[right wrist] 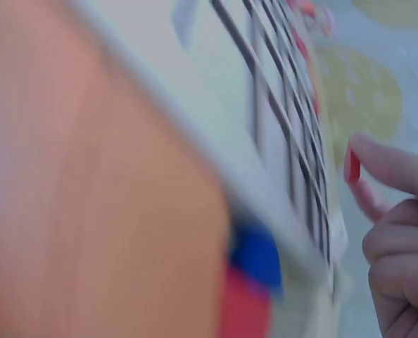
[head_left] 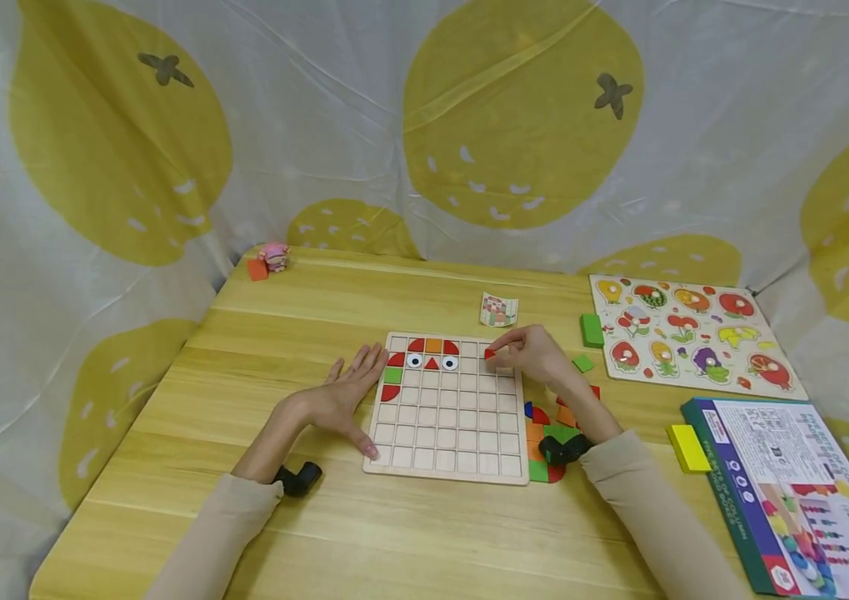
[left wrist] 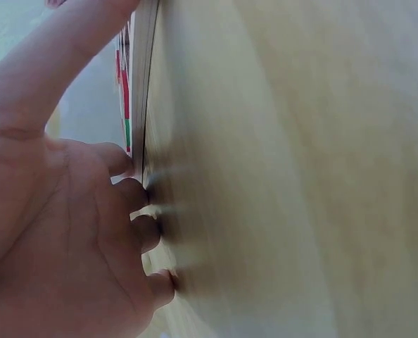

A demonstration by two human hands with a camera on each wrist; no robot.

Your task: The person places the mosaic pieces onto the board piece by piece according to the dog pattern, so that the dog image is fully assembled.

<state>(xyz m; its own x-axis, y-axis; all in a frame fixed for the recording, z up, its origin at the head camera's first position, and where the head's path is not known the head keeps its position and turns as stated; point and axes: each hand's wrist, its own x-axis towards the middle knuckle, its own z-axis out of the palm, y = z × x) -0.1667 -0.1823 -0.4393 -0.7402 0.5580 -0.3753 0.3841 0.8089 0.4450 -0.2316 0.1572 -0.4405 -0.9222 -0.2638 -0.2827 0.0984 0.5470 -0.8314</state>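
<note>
A wooden grid board (head_left: 446,433) lies on the table. Along its upper left sit red curved pieces (head_left: 392,392), an orange square (head_left: 434,345), a green square (head_left: 392,375), a red triangle (head_left: 431,364) and two eye pieces (head_left: 450,362). My left hand (head_left: 337,400) is spread beside the board's left edge, its thumb on the lower left corner; in the left wrist view, the fingertips of the left hand (left wrist: 89,232) touch the tabletop. Over the board's upper right, my right hand (head_left: 529,354) pinches a small red piece (right wrist: 352,165) between thumb and forefinger. Its exact shape is hidden.
Loose coloured pieces (head_left: 536,446) lie right of the board, partly under the right forearm. A small picture card (head_left: 499,310) lies behind it. At right are a fruit puzzle board (head_left: 694,333), green block (head_left: 591,331), yellow block (head_left: 688,448) and box (head_left: 791,492). A pink figurine (head_left: 274,257) stands far left.
</note>
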